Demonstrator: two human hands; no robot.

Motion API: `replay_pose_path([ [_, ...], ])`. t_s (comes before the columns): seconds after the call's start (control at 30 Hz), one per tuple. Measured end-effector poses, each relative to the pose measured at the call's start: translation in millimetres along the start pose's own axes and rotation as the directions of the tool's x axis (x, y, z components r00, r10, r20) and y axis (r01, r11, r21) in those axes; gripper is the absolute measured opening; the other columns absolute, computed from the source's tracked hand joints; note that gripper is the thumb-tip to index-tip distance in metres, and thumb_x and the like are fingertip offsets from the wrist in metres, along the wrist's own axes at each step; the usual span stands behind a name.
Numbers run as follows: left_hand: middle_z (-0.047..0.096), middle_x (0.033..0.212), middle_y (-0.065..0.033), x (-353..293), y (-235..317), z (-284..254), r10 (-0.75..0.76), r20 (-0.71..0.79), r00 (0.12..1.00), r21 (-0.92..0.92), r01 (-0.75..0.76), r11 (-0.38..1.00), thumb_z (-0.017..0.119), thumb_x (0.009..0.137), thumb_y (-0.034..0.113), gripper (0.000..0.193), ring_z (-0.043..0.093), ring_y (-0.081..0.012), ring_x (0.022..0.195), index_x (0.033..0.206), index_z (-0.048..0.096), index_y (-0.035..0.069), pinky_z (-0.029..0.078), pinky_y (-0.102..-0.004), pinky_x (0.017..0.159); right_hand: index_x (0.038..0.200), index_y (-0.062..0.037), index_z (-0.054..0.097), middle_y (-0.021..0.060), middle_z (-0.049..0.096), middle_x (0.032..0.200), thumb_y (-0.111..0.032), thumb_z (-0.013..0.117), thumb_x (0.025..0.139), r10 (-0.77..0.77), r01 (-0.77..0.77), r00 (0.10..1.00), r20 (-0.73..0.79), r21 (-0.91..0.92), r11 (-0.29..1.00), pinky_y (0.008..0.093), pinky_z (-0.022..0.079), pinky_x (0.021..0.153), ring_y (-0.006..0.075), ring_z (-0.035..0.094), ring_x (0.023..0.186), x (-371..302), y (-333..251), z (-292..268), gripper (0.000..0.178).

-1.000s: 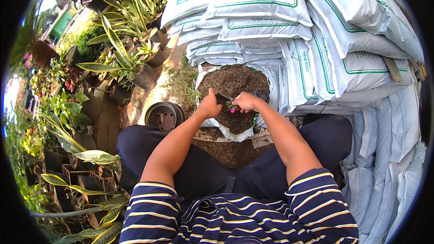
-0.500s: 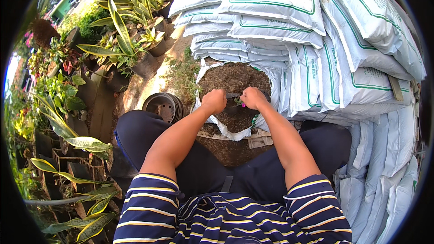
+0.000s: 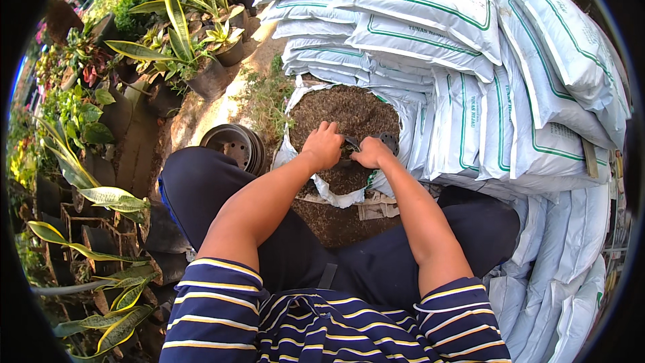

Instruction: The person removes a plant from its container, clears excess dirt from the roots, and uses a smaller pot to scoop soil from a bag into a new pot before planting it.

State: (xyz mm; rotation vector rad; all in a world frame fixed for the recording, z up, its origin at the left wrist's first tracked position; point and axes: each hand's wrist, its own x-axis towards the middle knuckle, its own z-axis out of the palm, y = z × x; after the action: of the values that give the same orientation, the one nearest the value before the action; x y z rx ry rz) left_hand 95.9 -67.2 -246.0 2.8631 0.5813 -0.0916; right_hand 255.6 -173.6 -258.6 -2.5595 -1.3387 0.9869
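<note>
Over the open sack (image 3: 342,199), the dark container (image 3: 349,149) lies between the left hand (image 3: 323,145) and right hand (image 3: 371,153), each grip clasping its near side, long axis indeterminate.

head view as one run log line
left hand, right hand: at small dark object, kind unclear; below: brown soil; around soil: open white sack

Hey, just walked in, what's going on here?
A person is working bare-handed at an open white sack of loose brown soil-like material. The left hand and right hand are close together at a dark item, too unclear to identify. Nested dark pots stand to the left; stacked white sacks rise ahead and right.
</note>
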Motion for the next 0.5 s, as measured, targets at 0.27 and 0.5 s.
replay_pose_path([
  [0.27,0.073,0.105,-0.0213,12.2,2.4,-4.6,-0.16,0.034,0.986,-0.23,0.164,0.959,0.067,0.09,0.014,0.034,0.071,-0.0442,0.1,0.12,0.052,0.005,0.057,-0.0539,0.089,0.123,-0.0054,0.069,0.0204,0.07,0.127,-0.025,0.077,0.088,-0.047,0.048,0.994,-0.103,0.0,0.999,0.0477,0.055,0.099,0.0368,0.067,0.119,-15.1,-23.4,-14.5,0.041],
  [0.5,0.073,0.103,-0.0235,14.2,7.8,-22.9,-0.351,0.046,0.935,-0.271,0.35,0.897,0.067,0.09,0.013,0.035,0.071,-0.046,0.098,0.12,0.05,0.006,0.057,-0.0566,0.085,0.121,-0.005,0.063,0.0175,0.072,0.122,-0.023,0.078,0.087,-0.071,0.078,0.963,-0.259,0.016,0.997,0.0477,0.056,0.097,0.037,0.069,0.117,-22.4,-20.6,-20.6,0.041],
])
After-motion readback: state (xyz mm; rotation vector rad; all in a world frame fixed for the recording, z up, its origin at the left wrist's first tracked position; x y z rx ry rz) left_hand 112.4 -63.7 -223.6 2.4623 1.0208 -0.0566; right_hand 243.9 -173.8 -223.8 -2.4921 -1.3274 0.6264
